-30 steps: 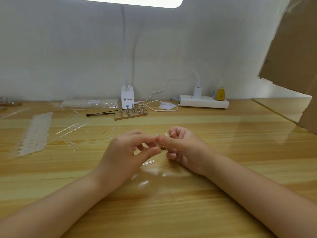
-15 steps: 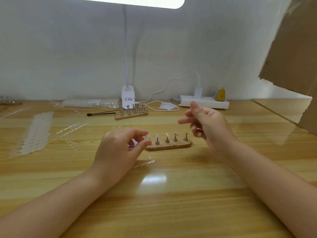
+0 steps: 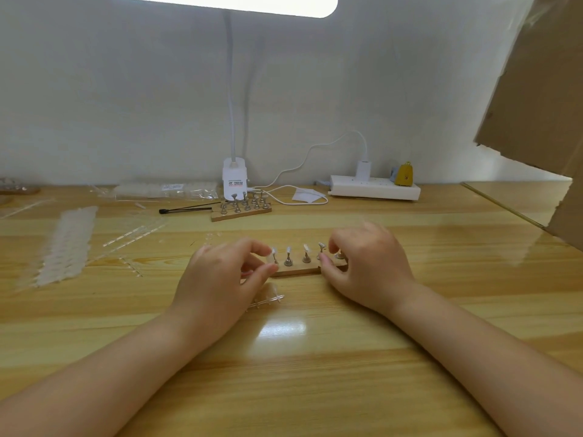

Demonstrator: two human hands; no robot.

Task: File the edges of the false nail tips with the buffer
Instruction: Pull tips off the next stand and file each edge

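From where I sit, both hands are down at a small wooden stand (image 3: 298,270) lying on the worktop (image 3: 315,373), with a row of little metal pegs each carrying a clear nail tip (image 3: 305,248). My left hand (image 3: 217,279) is at the stand's left end, fingers curled, thumb and forefinger closing toward the leftmost peg; I cannot tell whether it actually has hold of anything, though a sliver of pink shows under the fingers that may be the buffer, too hidden to be sure. My right hand (image 3: 362,266) is curled over the right end, its fingertips pinching at the rightmost peg and its thumb against the stand's edge. I judge the tips to be nearly weightless, thin, springy plastic, slick and easy to flick away or crack if squeezed across the curve, so I would take each by its peg or pinch it at the sides near the base, leaving the free edge open to filing. The stand looks light enough to skate on this glossy wood, so one hand should pin it. A strip of clear tips (image 3: 268,298) lies just in front of the stand; a second stand (image 3: 241,209) sits well back by the lamp base (image 3: 234,181).
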